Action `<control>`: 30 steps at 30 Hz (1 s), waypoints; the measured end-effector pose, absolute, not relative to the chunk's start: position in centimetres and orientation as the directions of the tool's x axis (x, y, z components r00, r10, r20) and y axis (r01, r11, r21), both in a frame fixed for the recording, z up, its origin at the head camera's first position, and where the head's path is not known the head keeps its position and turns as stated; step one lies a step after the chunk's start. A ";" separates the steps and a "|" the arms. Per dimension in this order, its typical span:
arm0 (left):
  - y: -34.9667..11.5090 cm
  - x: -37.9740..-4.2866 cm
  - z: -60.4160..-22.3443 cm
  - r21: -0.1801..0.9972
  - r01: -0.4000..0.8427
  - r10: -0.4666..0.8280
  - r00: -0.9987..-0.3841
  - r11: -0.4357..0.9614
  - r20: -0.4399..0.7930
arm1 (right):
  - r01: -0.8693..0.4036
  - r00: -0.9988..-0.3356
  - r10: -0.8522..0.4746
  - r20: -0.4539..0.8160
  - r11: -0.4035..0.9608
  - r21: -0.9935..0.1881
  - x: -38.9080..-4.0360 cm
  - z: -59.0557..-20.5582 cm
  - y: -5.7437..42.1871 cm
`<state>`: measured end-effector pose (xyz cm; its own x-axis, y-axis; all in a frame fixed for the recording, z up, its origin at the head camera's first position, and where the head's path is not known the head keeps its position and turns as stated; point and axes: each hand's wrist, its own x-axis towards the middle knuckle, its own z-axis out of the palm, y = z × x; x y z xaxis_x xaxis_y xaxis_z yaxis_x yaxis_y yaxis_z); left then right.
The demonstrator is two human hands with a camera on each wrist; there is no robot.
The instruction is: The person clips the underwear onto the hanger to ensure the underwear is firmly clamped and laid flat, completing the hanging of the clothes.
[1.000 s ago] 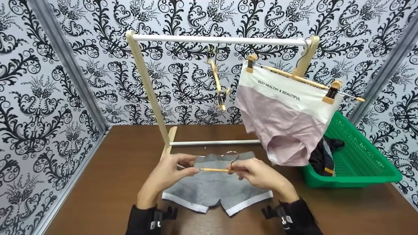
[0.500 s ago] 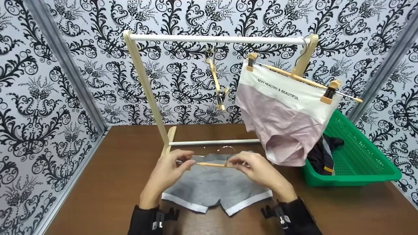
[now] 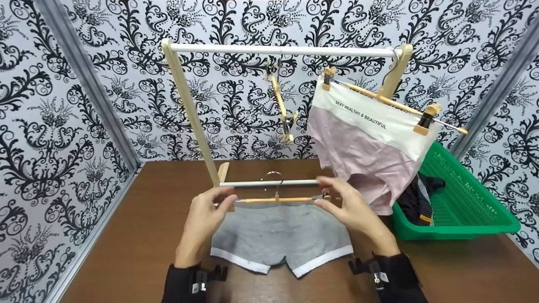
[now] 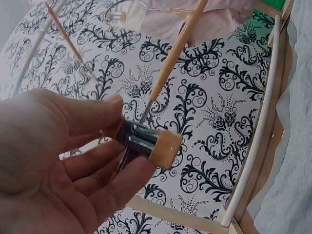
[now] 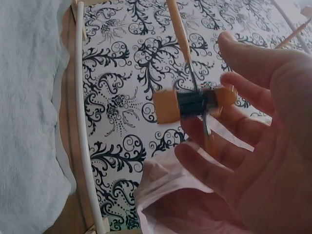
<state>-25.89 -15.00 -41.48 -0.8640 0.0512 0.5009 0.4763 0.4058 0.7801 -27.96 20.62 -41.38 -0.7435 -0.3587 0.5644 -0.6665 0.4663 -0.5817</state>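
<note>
A clip hanger [image 3: 294, 199] with a wooden bar and metal hook is held level above grey boxer briefs [image 3: 278, 231], which lie flat with white leg hems towards the person. My left hand [image 3: 206, 212] pinches the clip [image 4: 141, 139] at the hanger's left end between thumb and fingers. At the other end my right hand [image 3: 358, 206] is spread around the second clip [image 5: 192, 103]. In the right wrist view its thumb stands apart from that clip, while the fingers lie behind and beside it.
Behind the hands stands a rack with a white rail [image 3: 236, 49]. Pink-and-white briefs [image 3: 362, 134] hang at its right from another clip hanger. A bare hanger [image 3: 280, 101] hangs mid-rail. A green basket [image 3: 467, 229] with dark striped cloth stands at right.
My right hand has moved right, from the hanger's middle near the hook to its right-end clip. The hanger has shifted slightly left and away from me; my left hand keeps its hold.
</note>
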 end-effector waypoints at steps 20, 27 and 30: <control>-15.4 -25.8 -41.4 0.876 0.358 -0.028 -0.922 0.323 0.386 | -0.483 -0.875 -0.272 0.401 0.431 -0.762 -28.4 -42.0 21.3; -15.2 -26.7 -42.3 0.905 0.341 -0.063 -0.928 0.253 0.367 | -0.387 -0.920 -0.227 0.319 0.410 -0.826 -29.1 -42.8 21.3; -15.0 -27.3 -42.9 0.934 0.318 -0.086 -0.939 0.164 0.334 | -0.335 -0.940 -0.195 0.280 0.368 -0.868 -29.4 -43.2 21.3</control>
